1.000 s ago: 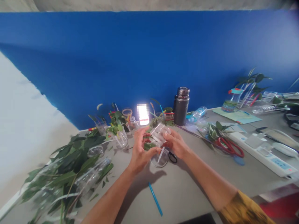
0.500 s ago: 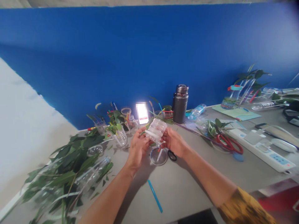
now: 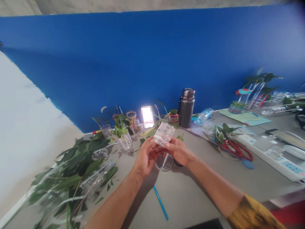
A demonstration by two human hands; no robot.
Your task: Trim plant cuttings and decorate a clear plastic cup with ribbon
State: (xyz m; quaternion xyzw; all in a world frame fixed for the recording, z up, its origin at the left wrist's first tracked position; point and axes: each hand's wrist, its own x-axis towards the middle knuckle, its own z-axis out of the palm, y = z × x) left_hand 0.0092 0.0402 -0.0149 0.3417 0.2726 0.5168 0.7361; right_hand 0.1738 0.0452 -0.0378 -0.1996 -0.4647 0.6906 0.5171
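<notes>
1. Blue wall [image 3: 143, 63] along the far edge of the tabletop [image 3: 183, 194], with a pale floor or wall surface off to the left.
2. Heap of long green leafy branches [image 3: 71, 162] on the left of the tabletop, tangled with a clear plastic bottle [image 3: 97, 179].
3. White power strip [image 3: 269, 156] along the right edge, near a pale green sheet of paper [image 3: 245, 117].
4. Dark steel thermos [image 3: 186, 108], upright by the wall, just beside a small water bottle [image 3: 203, 115] lying on its side.
5. Red-handled scissors [image 3: 238, 150] among cut leaves on the right; clear cup of leafy cuttings [image 3: 125, 140] on the left, behind the hands.
6. Left grip [image 3: 147, 156] and right grip [image 3: 178, 151], both clenched on a clear ridged plastic bottle section [image 3: 164, 134], fingers wrapped around its lower end, held up off the tabletop between the two palms.
7. Clear round plastic dish [image 3: 164, 162] directly under the bottle section, a pale stick [image 3: 164, 160] rising inside it.
8. Thin blue straw [image 3: 160, 203] lying flat on the tabletop, nearer the person than the dish and below the hands.
9. Small black ring [image 3: 177, 164], mostly hidden behind the right grip, just beside the dish.
</notes>
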